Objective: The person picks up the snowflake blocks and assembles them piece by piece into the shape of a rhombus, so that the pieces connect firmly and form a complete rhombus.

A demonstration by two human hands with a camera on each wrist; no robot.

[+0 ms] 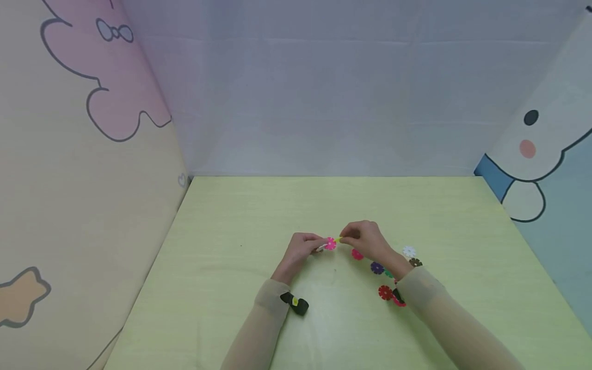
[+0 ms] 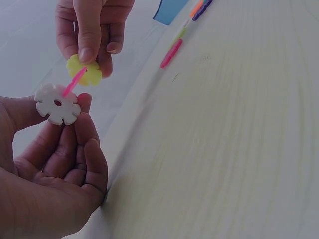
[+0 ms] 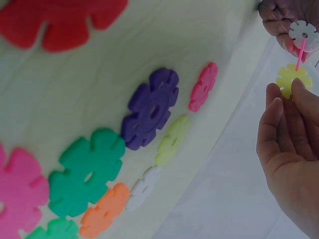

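Three notched plastic snowflake discs are lined up between the two hands above the table. My left hand (image 1: 299, 253) pinches a white disc (image 2: 47, 108) between thumb and fingers. A pink disc (image 1: 330, 243), edge-on in the wrist views, spans from the white disc to a yellow one, its slots meeting both. My right hand (image 1: 368, 241) holds that yellow disc (image 3: 288, 75) by its lower edge with thumb and index finger. Whether the yellow disc is fully slotted onto the pink one, I cannot tell.
Loose discs lie on the light table (image 1: 222, 308) below and around the right forearm: purple (image 3: 137, 130), green (image 3: 75, 162), orange (image 3: 103, 211), red (image 1: 385, 293), white (image 1: 409, 251) and several others. A black strap (image 1: 300, 307) is on the left sleeve. Behind the table hangs a pale curtain (image 1: 324, 103).
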